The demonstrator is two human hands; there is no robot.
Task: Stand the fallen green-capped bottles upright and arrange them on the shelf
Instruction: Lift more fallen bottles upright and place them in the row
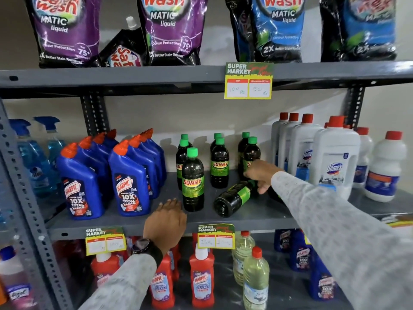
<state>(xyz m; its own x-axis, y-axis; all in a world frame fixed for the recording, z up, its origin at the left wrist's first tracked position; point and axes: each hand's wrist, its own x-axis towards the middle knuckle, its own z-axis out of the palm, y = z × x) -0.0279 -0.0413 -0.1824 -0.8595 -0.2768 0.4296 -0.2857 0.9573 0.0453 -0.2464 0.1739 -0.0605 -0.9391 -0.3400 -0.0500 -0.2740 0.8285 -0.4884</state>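
Head view showed a grey metal shelf (257, 217) with dark bottles labelled "SUNNY", each with a green cap. 6 of them stood upright: the front one (193, 180) near the shelf edge, one (219, 163) behind it to the right, and others further back. 1 fallen bottle (234, 198) lay on its side on the shelf, its base toward the camera and its cap end under the right hand (260, 175). That hand's fingers were curled around the neck end of this bottle, but the cap was hidden, so I cannot tell how firm the hold was. The left hand (166, 222) rested flat on the front edge of the shelf, fingers loosely spread, holding nothing, just beside the front bottle. A dark watch (143, 247) was on the left wrist.

Left of the green-capped bottles stood blue "HARPIC" bottles (129, 186) with "10X TOTAL CLEAN". On the right stood white "Domex" bottles (335, 162) with red caps. Above were "Safe wash MATIC liquid" pouches (172, 30). A "SUPER MARKET" price tag (248, 80) read "100 Rs" and "50 Rs".
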